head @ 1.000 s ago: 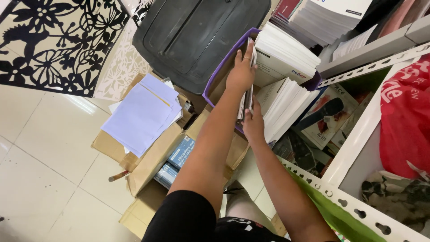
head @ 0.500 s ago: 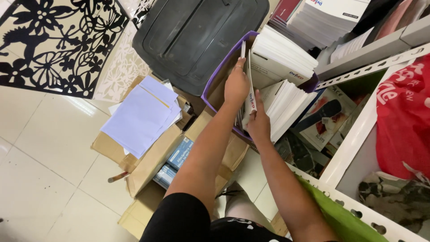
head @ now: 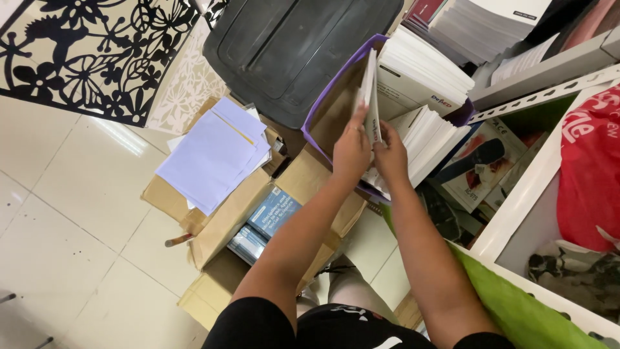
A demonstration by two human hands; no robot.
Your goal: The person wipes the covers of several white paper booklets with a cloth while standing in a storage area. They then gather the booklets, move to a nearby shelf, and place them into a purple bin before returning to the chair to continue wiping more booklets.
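Both hands clamped on a thin stack of white booklets (head: pixel 370 97), held upright on edge inside a purple plastic crate (head: pixel 336 90): left hand (head: pixel 351 152) flat on one face, right hand (head: pixel 391 154) on the other. More glossy white booklets (head: pixel 423 64) piled w/ it in the crate. Next to it: dark grey ribbed bin lid (head: pixel 290 52), open cardboard boxes (head: pixel 226 220) w/ loose white sheets (head: pixel 213 152) on top, white perforated metal shelf (head: pixel 516 207) at right.
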